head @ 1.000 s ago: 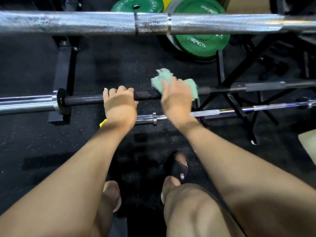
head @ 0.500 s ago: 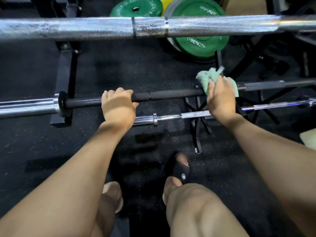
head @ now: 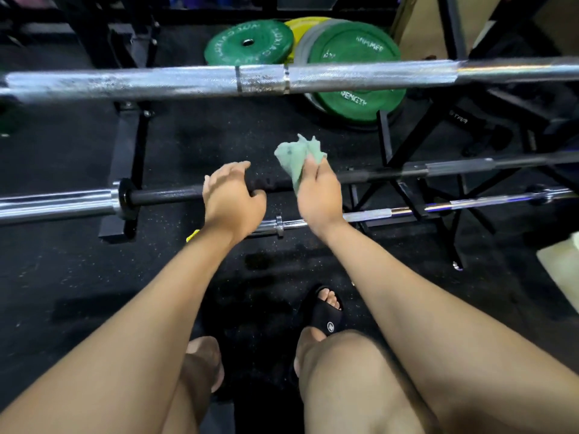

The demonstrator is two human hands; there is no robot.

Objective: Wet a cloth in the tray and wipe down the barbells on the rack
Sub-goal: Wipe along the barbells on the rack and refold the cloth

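Head view: right hand (head: 319, 192) pinches cloth (head: 299, 155) over black barbell (head: 169, 193).

Both bare forearms reach forward and down toward the black barbell (head: 166, 194). The left hand (head: 233, 200) lies over the bar, fingers stretched forward above it and blurred, thumb tucked under the bar's near side. The right hand (head: 319, 192), just to its right and over the same bar, pinches a bunched green cloth (head: 297, 155) between thumb and fingers.

Right hand (head: 319, 195) with green cloth (head: 299, 158) over black barbell (head: 166, 195); left hand (head: 232, 198) alongside.
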